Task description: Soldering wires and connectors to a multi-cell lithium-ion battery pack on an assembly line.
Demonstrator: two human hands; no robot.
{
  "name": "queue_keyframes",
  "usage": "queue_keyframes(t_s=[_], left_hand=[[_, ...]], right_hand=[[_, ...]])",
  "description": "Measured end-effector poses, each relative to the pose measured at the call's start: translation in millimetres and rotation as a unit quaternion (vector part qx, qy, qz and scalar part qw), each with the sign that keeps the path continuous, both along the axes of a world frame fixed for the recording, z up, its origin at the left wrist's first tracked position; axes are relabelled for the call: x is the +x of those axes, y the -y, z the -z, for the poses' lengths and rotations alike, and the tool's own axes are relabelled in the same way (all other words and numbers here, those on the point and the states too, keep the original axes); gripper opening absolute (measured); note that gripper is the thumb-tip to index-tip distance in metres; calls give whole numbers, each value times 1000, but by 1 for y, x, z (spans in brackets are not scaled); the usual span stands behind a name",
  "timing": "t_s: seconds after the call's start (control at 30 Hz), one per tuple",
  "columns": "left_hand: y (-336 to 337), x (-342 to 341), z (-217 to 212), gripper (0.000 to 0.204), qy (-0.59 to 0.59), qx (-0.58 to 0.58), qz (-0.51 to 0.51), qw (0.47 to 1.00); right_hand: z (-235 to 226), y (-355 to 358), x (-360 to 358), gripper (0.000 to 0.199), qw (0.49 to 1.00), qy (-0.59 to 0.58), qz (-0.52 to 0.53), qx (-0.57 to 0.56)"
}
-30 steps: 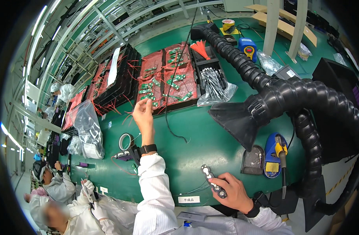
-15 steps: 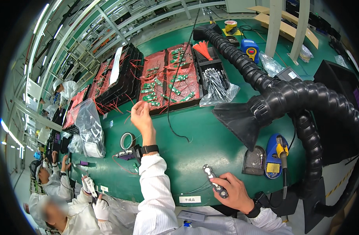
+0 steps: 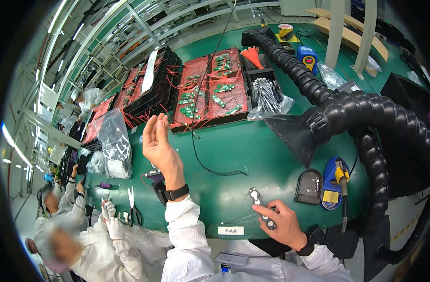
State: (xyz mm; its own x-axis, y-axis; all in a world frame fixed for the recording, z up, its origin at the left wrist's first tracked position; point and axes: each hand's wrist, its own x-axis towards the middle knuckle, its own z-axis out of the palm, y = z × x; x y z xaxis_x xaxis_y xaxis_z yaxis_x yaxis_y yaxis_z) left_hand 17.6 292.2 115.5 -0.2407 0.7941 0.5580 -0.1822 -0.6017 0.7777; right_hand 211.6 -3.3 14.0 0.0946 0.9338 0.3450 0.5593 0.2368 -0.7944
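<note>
My left hand [image 3: 162, 149] is raised over the bench at the near side of the red-lined trays, palm turned up and fingers stretched, with nothing visible in it. A black strap and a dark device [image 3: 159, 191] sit at that wrist. Low on the right, my right hand [image 3: 284, 226] has its thumb and fingers closed about a black bar with white round spots [image 3: 255, 195]. Thin dark wires [image 3: 240, 216] trail left from beside the bar. Small green circuit boards [image 3: 218, 101] with red wires lie in the red-lined tray [image 3: 210, 121] beyond my left hand.
A black fume hose [image 3: 365, 110] with a flared nozzle [image 3: 292, 136] spans the right side. Near it stand a blue soldering-iron holder [image 3: 331, 188] and a black dish [image 3: 309, 185]. Scissors [image 3: 131, 202] lie by a gloved co-worker [image 3: 90, 239] at left. A loose black cable [image 3: 201, 162] crosses the bench.
My left hand has drawn back from the tray's edge, its bunched fingers now spread. The right hand stays on the bar. The co-worker's scissors now lie on the bench. The view has shifted slightly.
</note>
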Motion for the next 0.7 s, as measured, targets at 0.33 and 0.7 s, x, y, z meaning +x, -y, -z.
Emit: queue_keyframes(t_s=[0.33, 0.7], left_hand=[[72, -55, 8, 25, -58, -2, 3, 998], [148, -105, -8, 16, 51, 106, -58, 991]], right_hand=[[0, 1, -5, 60, 1000, -8, 12, 17], [2, 4, -14, 57, 998, 16, 37, 47]])
